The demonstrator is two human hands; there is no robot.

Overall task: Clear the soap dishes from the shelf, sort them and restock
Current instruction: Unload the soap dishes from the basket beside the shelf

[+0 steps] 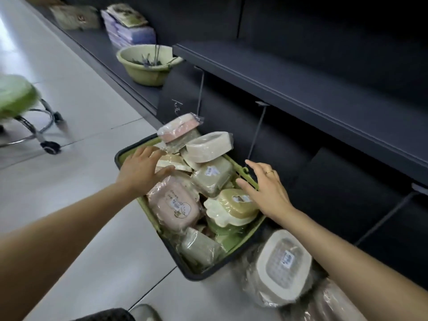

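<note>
Below, pale tiled floor (76, 93), dark shelf (301, 89)

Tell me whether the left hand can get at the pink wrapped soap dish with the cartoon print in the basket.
Probably yes. The left hand hovers open just above the pink wrapped soap dish, which lies on top of the pile in the green basket with nothing covering it.

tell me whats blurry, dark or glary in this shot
Head view: the green stool at left is smeared by motion blur; the dark shelf swallows detail in shadow; plastic wrap on the soap dishes in the basket catches soft glare; wide-angle distortion bends the floor tiles.
</note>
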